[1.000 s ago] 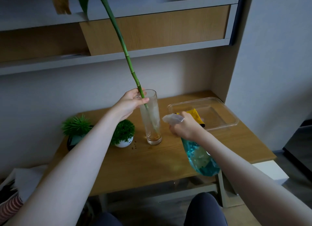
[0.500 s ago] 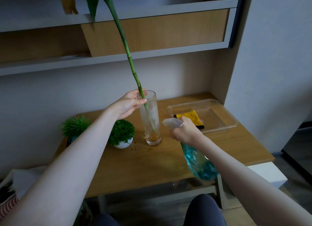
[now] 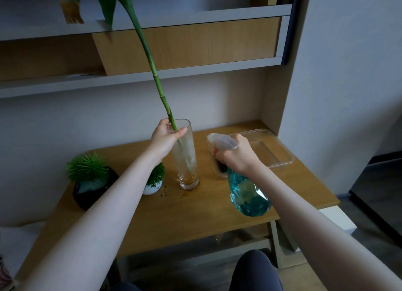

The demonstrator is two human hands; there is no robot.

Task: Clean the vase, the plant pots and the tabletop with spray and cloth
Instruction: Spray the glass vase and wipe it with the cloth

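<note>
I see a wooden counter point(image 3: 195, 221) under grey wall shelves point(image 3: 134, 79). The glass vase point(image 3: 186, 158) stands upright on it. My left hand point(image 3: 166, 139) grips its stem point(image 3: 156, 81); my right hand point(image 3: 236, 155) holds the spray bottle point(image 3: 248, 192).

Person, head view. Both forearms bare to the frame edge; no sleeves, watch or bands seen on either. Left hand point(image 3: 165, 138) and right hand point(image 3: 238, 154): no rings or gloves visible. Knees at 6 o'clock, covered in dark navy-grey fabric point(image 3: 254, 269), smooth, no seams or markings discernible.
</note>
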